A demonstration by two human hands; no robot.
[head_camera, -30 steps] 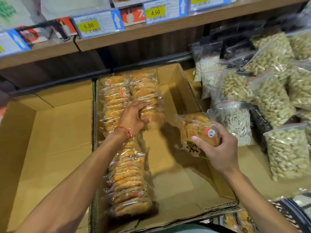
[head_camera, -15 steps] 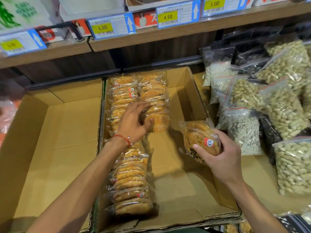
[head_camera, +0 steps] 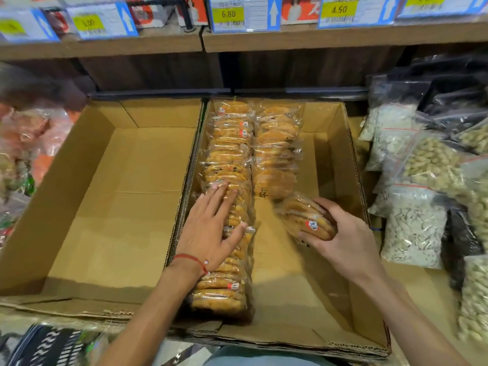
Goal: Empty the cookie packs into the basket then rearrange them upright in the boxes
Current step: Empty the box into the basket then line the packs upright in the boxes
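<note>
Two cardboard boxes sit side by side on the shelf. The right box (head_camera: 340, 159) holds a long left row of upright cookie packs (head_camera: 229, 154) and a shorter second row (head_camera: 277, 143) at the back. My left hand (head_camera: 211, 228) lies flat with fingers spread on the left row, near its middle. My right hand (head_camera: 340, 233) grips one clear-wrapped cookie pack (head_camera: 309, 217) with a red sticker, low inside the box just in front of the short row. The left box (head_camera: 118, 180) has nothing in it.
Clear bags of nuts and seeds (head_camera: 422, 180) pile up to the right of the boxes. Orange snack packs (head_camera: 29, 138) lie at the far left. A wooden shelf with price tags (head_camera: 243, 14) overhangs the back. A dark printed bag (head_camera: 42, 344) shows at the bottom left.
My right hand has carried the pack down and left, toward the front of the short row. My left hand slid nearer along the left row and flattened on it. The camera shifted right.
</note>
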